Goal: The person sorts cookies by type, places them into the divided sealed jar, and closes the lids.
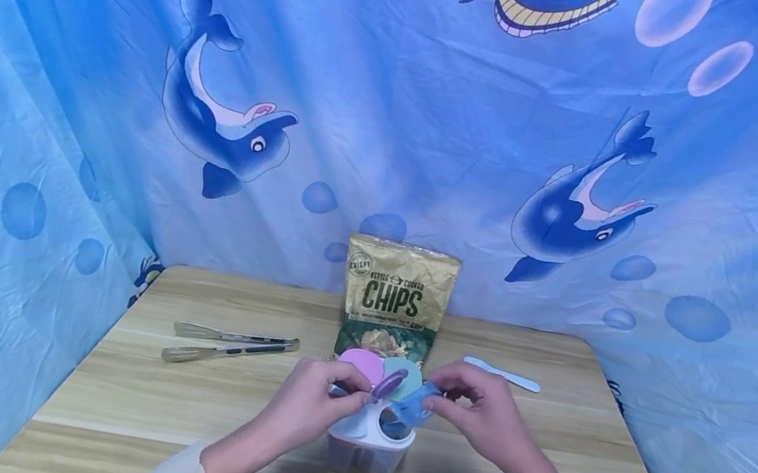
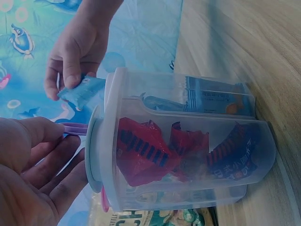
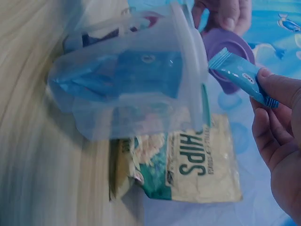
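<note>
A clear divided container (image 1: 364, 460) with a white lid stands on the table between the hands. My left hand (image 1: 313, 401) pinches a purple cap (image 1: 388, 383), which stands raised at the lid beside an uncovered round opening. Between thumb and fingers, my right hand (image 1: 490, 415) pinches a small blue wrapped packet (image 3: 242, 77), one end of it over that opening. Pink (image 1: 362, 364) and green (image 1: 404, 378) caps cover the far side of the lid. Through the walls, red packets (image 2: 143, 150) show in one compartment and a blue packet (image 2: 218, 96) in another.
Right behind the container, a gold and green chips bag (image 1: 399, 295) stands upright. Metal tongs (image 1: 252, 349) lie at the left of the wooden table (image 1: 226, 412). Back right is a light blue stick-like utensil (image 1: 503, 374). A sea-patterned curtain (image 1: 387, 103) hangs behind and along the sides.
</note>
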Demonstrator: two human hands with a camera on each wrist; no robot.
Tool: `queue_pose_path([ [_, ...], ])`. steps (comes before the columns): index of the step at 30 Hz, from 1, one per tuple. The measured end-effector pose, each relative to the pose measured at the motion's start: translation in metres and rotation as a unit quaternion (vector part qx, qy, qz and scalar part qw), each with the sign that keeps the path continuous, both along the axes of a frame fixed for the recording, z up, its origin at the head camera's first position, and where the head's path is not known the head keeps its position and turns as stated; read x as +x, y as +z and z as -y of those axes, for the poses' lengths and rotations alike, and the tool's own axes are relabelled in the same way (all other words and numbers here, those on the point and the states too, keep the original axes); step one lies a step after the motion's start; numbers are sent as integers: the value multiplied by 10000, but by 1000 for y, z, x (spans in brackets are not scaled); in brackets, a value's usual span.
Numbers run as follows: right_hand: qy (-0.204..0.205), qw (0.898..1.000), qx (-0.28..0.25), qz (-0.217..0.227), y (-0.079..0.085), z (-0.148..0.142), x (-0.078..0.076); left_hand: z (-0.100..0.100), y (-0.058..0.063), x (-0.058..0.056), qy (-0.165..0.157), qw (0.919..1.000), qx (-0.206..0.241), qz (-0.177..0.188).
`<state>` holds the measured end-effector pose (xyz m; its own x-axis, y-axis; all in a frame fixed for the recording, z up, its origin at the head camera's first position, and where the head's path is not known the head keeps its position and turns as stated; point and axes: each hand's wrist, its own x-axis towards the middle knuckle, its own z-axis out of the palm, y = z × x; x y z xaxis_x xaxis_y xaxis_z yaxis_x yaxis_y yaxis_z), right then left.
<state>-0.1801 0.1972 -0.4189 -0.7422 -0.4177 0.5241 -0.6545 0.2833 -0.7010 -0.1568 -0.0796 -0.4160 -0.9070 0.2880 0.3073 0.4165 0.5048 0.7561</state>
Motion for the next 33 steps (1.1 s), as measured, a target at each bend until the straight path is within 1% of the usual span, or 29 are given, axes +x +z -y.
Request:
queue_pose_path([
  [3,114,9997,113,-194,-5,8,-1,0,0,0,-1,10000,20,-4],
  [10,220,9978,501,-365,-11,16,-2,0,-1,0,-21,10000,13,34],
  [15,553,9956,483,-580,-13,18,-4,0,-1,0,-22,10000,27,45],
  [19,718,9945,492,-583,-13,19,-6,0,0,0,-25,10000,35,54],
  [23,857,9926,617,-602,-12,21,-5,0,0,0,-33,10000,33,65],
  [25,1007,9894,800,-673,-13,22,-5,0,0,0,-43,10000,42,51],
  [30,1080,9794,1477,-853,-15,27,-1,0,-1,1,-75,9999,83,0],
  [31,1027,9784,1570,-872,-15,28,1,0,-1,1,-77,9999,86,8],
  [33,951,9784,1589,-921,-15,29,1,0,0,0,-86,9999,96,26],
])
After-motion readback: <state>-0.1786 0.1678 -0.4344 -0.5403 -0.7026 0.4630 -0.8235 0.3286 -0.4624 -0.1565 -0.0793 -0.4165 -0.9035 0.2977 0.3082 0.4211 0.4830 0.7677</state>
